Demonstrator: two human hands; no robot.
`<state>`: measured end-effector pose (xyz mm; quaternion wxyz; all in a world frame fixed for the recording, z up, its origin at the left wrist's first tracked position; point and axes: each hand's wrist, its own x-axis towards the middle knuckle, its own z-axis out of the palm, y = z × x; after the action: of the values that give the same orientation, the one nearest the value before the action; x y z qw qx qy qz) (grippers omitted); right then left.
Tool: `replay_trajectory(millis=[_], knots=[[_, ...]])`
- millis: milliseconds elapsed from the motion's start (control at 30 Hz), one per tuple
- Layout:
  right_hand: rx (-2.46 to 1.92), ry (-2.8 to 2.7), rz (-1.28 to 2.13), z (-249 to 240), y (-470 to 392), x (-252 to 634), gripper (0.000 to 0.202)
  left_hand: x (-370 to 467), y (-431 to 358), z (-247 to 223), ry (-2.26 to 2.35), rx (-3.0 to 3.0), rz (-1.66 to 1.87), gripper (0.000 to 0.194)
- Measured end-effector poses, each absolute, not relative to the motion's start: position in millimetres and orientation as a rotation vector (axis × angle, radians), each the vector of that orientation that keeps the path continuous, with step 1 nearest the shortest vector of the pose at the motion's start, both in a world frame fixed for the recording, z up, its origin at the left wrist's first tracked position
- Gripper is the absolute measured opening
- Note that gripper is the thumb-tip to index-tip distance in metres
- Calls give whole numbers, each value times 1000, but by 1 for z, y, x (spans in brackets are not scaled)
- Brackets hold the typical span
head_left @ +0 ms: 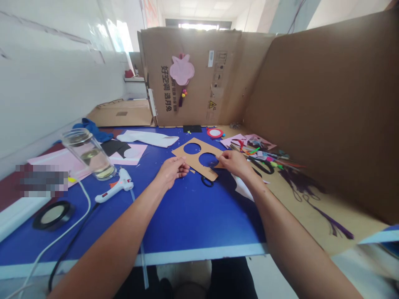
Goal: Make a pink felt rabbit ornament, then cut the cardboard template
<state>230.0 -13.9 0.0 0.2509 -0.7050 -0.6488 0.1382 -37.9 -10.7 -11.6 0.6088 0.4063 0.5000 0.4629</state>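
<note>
Cardboard piece: I hold the brown cardboard piece (195,160), two round holes cut through it, out in front of me over the middle of the table, tilted.
Left hand: my left hand (174,171) pinches its near left edge, thumb on top, fingers bent beneath.
Right hand: my right hand (232,161) is closed on the right side, fingertips beside the nearer hole.
Blue tabletop: the blue tabletop (193,224) has a pale front edge and small pale specks; a black loop (207,181) lies under the cardboard's near corner.
Left side: a white glue gun (116,187), a black tape roll (52,216) and a glass jar (92,155) part full of liquid (a blurred patch hides whatever lies behind the tape).
Far edge: a white sheet (148,138), a black rectangle (192,128) and a red-rimmed disc (215,133).
Right side: a tan surface (293,207) bears a jumble of scraps and a purple tassel (338,226).
Room: a printed cardboard panel (199,104) stands across the back, a pink shape (182,70) on it; a plain brown panel (327,104) walls my right, a glossy white wall (56,66) my left, with brightness under the ceiling (202,6).
</note>
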Motion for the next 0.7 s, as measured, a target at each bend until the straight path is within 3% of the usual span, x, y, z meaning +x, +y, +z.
replay_trajectory(millis=[167, 700], knots=[[-1859, -1931, 323, -8, -16, 212, 18, -37, -10, -11, 1127, 888, 1056, 19], [-1803, -2010, 321, -24, -12, 192, 17, -40, -7, -20, 1075, 854, 1071, 11]])
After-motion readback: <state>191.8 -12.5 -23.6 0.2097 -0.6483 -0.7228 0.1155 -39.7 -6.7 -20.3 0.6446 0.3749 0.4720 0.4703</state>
